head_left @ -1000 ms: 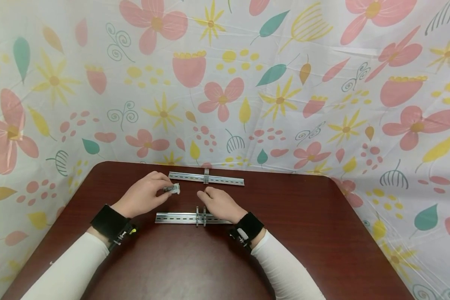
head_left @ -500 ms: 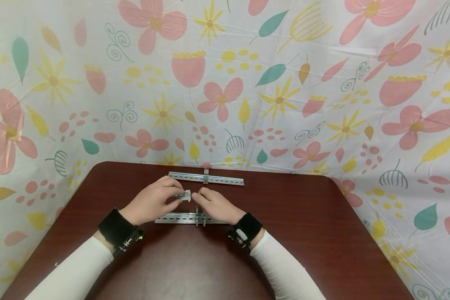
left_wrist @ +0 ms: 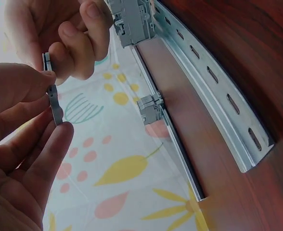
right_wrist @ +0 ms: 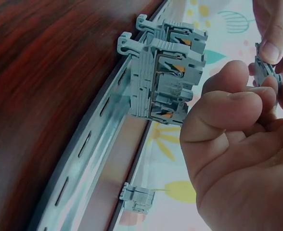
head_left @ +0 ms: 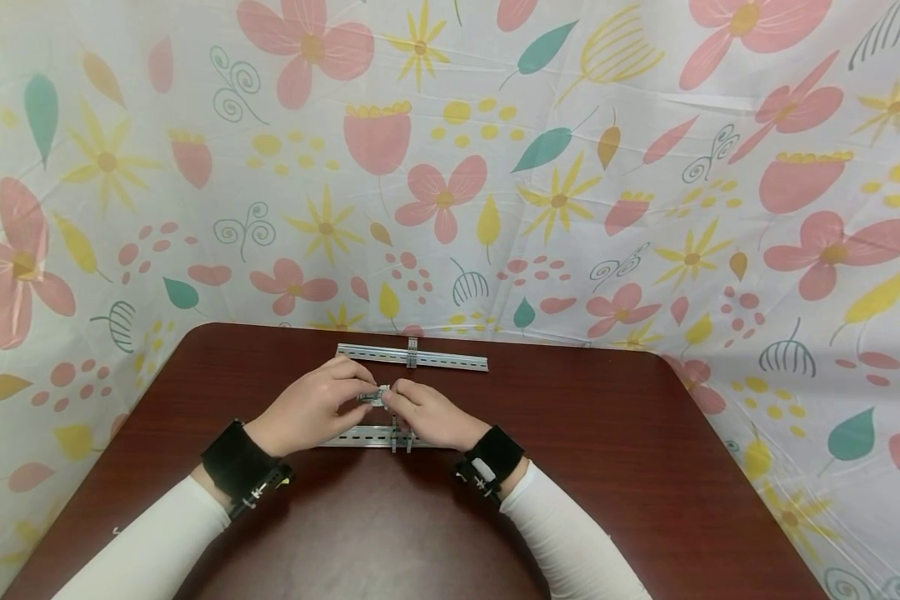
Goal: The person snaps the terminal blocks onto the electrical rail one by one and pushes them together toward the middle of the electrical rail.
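My left hand point(head_left: 311, 410) pinches a slim grey terminal block point(left_wrist: 55, 103) between thumb and fingertips, above the table. The fingers of my right hand point(head_left: 437, 414) are curled, with thumb and forefinger gripping the block's right end. Just below the hands lies the nearer slotted metal DIN rail point(head_left: 351, 436), its right part covered by the right hand in the head view. Two grey terminal blocks point(right_wrist: 168, 79) stand upright on this rail with a small gap between them, orange parts showing in their sides.
A second DIN rail point(head_left: 453, 361) lies farther back, near the table's far edge, with a cluster of terminal blocks point(head_left: 412, 353) at its middle. Behind the dark red-brown table point(head_left: 607, 467) hangs a flower-patterned curtain point(head_left: 450, 125).
My left hand has moved right and slightly nearer with the terminal block, to meet the right hand. The right hand has shifted slightly left and its fingers now grip the block's end.
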A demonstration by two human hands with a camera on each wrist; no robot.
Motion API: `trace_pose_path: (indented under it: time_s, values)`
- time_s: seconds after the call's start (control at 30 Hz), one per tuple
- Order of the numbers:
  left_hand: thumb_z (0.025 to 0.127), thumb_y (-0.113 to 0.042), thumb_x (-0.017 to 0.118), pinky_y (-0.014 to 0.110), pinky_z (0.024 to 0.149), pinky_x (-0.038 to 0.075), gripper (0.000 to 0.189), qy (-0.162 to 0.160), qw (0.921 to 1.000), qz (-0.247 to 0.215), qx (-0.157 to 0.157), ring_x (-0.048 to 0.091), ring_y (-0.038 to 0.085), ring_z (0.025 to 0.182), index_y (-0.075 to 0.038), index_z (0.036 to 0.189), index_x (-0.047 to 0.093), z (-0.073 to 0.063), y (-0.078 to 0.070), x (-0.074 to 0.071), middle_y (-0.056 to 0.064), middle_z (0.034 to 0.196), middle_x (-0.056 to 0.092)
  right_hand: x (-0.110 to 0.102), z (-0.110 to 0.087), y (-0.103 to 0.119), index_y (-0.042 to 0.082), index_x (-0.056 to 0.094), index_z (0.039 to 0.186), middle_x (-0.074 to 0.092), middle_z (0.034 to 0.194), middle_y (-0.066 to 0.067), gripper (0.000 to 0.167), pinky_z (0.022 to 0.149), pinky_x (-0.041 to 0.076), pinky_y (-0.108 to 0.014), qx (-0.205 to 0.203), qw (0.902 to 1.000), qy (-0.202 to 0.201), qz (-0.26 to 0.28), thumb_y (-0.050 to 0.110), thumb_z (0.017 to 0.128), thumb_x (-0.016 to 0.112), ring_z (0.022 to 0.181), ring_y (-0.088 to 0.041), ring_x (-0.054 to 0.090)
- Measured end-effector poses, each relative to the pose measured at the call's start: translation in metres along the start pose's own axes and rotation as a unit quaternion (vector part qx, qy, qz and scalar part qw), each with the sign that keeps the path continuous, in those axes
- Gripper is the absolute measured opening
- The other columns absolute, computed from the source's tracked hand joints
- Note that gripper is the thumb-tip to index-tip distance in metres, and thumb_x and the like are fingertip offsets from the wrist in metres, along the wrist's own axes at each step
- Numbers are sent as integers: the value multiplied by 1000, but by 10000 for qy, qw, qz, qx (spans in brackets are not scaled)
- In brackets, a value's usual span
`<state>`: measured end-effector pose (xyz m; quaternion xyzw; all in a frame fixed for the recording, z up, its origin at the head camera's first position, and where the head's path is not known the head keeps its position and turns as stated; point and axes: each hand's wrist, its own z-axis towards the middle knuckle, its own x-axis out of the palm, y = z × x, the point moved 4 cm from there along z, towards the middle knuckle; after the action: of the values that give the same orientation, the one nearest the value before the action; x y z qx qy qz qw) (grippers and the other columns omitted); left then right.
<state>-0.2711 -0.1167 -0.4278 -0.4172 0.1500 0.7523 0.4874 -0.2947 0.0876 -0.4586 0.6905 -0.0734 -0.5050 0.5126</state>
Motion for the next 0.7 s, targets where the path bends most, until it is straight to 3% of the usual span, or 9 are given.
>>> trace_pose_path:
  time_s: [0.07,0.17,0.37,0.5,0.7]
  values:
    - [92,-7,90,44,105,58,21,-21,10000,-5,34,64,18,109,-8,112,85,0,0,1,0,115,72,0,0,1,0,59,101,59,79,-11,52,68,42,-28,-35,10000,13,-15,44,122,40,66,-13,51]
    - [92,-7,90,38,92,59,21,-58,9999,18,81,64,18,109,-8,112,85,0,0,1,0,115,72,0,0,1,2,58,99,60,79,-16,51,67,41,-28,-61,10000,44,37,43,122,40,64,-13,49]
    - [92,-11,92,34,84,59,22,-238,9995,130,139,63,19,109,-8,112,85,0,0,-4,0,116,71,-2,1,-2,8,58,95,62,78,-12,47,64,42,-29,-61,9995,-97,300,42,122,41,62,-15,52]
    - [90,-16,95,35,81,59,28,-364,9987,332,155,63,19,109,-9,114,84,0,2,-6,1,115,70,-4,0,-5,5,54,95,54,75,-7,45,62,39,-30,125,9947,-166,1008,39,122,42,63,-19,48]
    - [87,-18,98,36,79,60,33,-464,9973,523,243,64,21,105,-8,114,83,-1,3,-6,2,112,69,-7,-1,-4,4,52,99,43,76,-2,43,60,34,-34,303,9787,-165,2024,38,122,42,70,-30,49]
